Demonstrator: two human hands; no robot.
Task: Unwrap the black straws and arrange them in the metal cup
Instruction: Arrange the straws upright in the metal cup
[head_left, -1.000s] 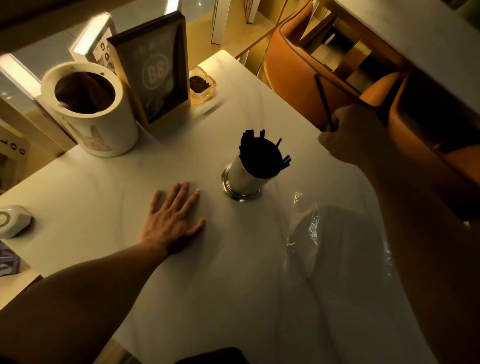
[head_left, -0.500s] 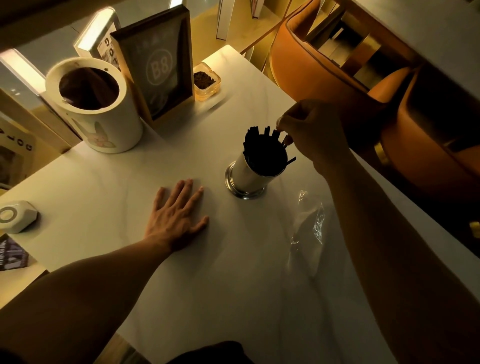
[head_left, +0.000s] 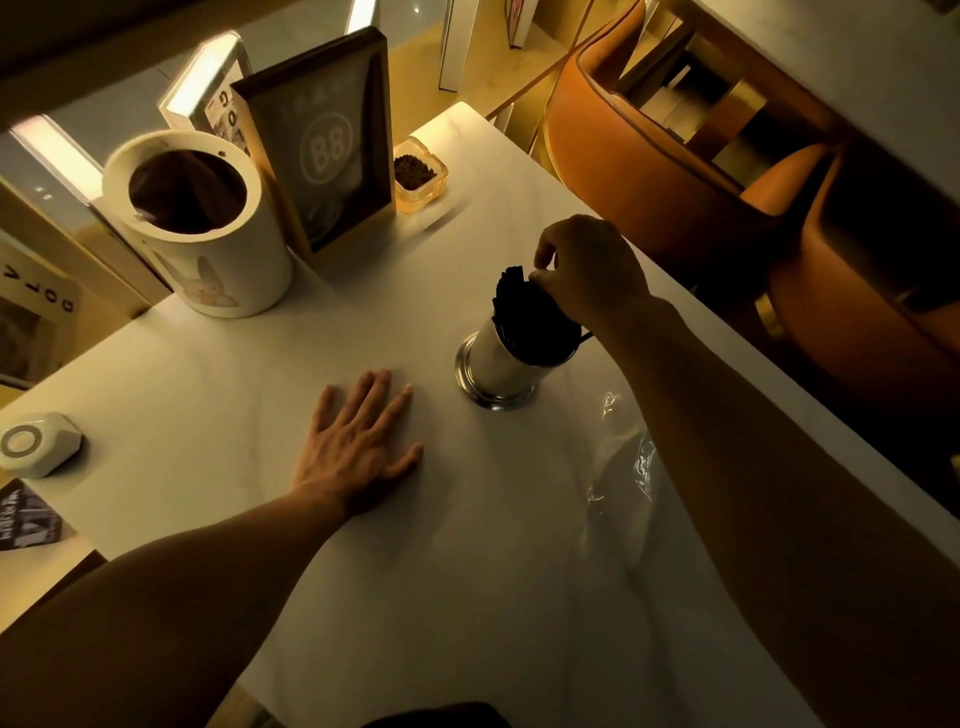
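A shiny metal cup (head_left: 493, 371) stands on the white marble table (head_left: 218, 374), tilted toward me in the wide-angle view. Several black straws (head_left: 519, 306) fill it in a dark bundle. My right hand (head_left: 587, 270) rests on top of the bundle, fingers curled and pinching at the straw tops. Flat on the table to the left of the cup lies my left hand (head_left: 358, 447), fingers spread and holding nothing. A crumpled clear plastic wrapper (head_left: 631, 467) lies just right of the cup, partly under my right forearm.
At the back left stand a white cylindrical bin (head_left: 208, 228), a framed "B8" sign (head_left: 327, 150) and a small amber ashtray (head_left: 418, 174). A white round-buttoned device (head_left: 36, 441) sits at the left edge. Orange chairs (head_left: 675, 156) line the table's right side.
My right hand came in from the right with a single straw, reached the cup, and now sits lower on the bundle. My left hand has stayed flat.
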